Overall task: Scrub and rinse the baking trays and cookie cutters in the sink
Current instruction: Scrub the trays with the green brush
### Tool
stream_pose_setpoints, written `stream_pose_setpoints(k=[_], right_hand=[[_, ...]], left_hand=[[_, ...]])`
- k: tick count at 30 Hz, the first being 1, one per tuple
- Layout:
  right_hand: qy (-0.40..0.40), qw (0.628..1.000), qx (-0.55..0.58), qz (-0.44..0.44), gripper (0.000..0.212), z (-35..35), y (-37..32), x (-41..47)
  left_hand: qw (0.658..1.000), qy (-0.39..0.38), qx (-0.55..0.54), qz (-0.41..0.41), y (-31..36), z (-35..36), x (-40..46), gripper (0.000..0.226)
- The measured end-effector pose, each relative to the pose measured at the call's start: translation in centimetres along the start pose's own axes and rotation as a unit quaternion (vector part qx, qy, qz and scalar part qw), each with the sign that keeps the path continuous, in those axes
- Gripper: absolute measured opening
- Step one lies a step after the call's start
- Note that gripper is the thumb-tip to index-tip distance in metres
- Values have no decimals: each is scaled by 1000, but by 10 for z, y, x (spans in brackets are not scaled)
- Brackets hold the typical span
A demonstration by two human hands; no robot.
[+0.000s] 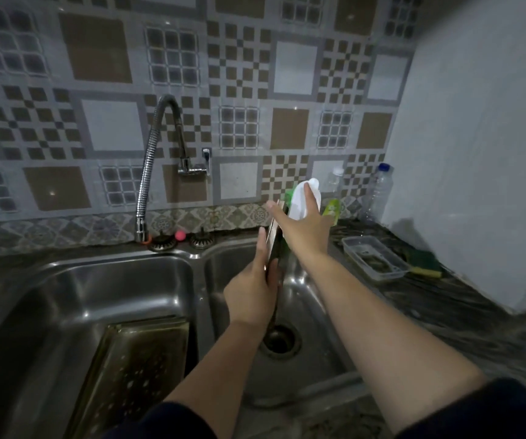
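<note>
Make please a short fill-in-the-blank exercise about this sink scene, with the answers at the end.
1. The left hand holds a baking tray on its edge over the ____ basin of the sink.
2. A second tray lies in the ____ basin.
3. The green sponge lies on the counter beside a clear plastic ____.

Answers: right; left; container

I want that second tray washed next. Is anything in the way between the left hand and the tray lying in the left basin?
Nothing lies on the tray or across the open basin. But the left hand grips another tray, held on edge over the right basin, so it is occupied.
</note>
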State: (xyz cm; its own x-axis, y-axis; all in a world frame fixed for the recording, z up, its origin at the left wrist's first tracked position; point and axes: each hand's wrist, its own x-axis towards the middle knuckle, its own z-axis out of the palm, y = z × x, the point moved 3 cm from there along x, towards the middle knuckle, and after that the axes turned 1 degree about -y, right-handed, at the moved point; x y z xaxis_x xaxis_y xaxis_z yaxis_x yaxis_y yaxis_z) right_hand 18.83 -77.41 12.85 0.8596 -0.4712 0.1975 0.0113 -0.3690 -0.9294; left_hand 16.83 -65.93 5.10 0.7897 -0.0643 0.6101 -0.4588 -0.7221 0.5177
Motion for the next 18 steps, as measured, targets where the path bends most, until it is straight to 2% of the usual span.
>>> stream_pose_setpoints(k=[2,4,6,8,11,16,18], right_hand=[[5,1000,1,15,91,-5,-2,4],[18,999,14,29,89,-16,2,7],[30,998,31,38,85,-28,9,14],[28,998,50,23,83,-41,10,22],[4,992,127,11,82,-58,4,34],[-81,967,237,42,79,-60,-5,33],[-105,959,257,61,77,-51,-4,27]], left_hand=[[999,9,29,24,3,10,3,80],[996,18,65,57,10,17,3,72],[997,-7,59,57,19,20,2,62],[999,-38,-11,-7,18,23,5,55],[982,-57,-134,-121,-1,32,18,53],[963,-148,-67,-214,-36,28,22,63],[957,-155,-55,-237,-51,14,17,68]])
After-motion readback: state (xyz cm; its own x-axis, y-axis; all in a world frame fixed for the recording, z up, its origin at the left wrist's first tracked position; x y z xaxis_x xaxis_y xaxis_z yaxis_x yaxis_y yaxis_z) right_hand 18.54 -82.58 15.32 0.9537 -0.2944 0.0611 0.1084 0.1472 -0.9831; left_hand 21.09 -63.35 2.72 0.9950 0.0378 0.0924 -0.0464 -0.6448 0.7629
